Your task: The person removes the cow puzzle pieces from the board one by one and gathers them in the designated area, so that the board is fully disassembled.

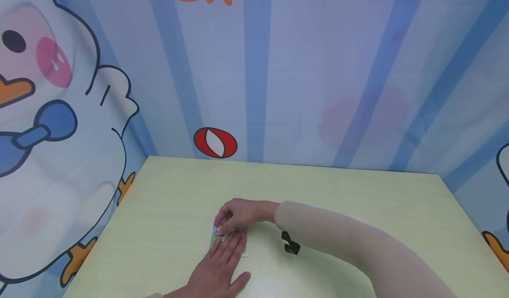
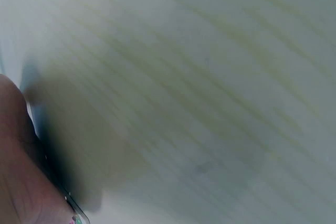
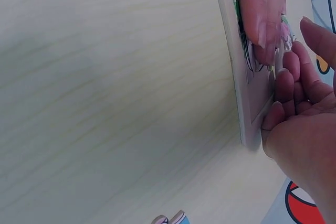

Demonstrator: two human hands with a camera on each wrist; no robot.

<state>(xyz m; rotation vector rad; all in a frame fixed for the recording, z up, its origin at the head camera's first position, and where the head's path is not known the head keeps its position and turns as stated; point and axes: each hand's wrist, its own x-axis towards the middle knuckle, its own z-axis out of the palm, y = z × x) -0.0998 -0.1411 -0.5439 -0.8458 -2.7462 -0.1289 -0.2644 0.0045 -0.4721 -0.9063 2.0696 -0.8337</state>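
Observation:
A small flat picture board with a pale border and a printed picture lies on the table. In the head view both hands cover most of it. My left hand rests on the board with straight fingers close together and the thumb out to the side. At its far left part, the fingertips of my right hand touch the board, thumb and forefinger bent toward each other. A small pink and white patch shows beside those fingertips. Whether they pinch a loose piece cannot be told. The left wrist view catches only a hand edge.
The pale wooden table ends at a blue striped cloth with cartoon ducks. A small pink and blue cut-out appears at the bottom of the right wrist view. A black clip hangs by the right sleeve.

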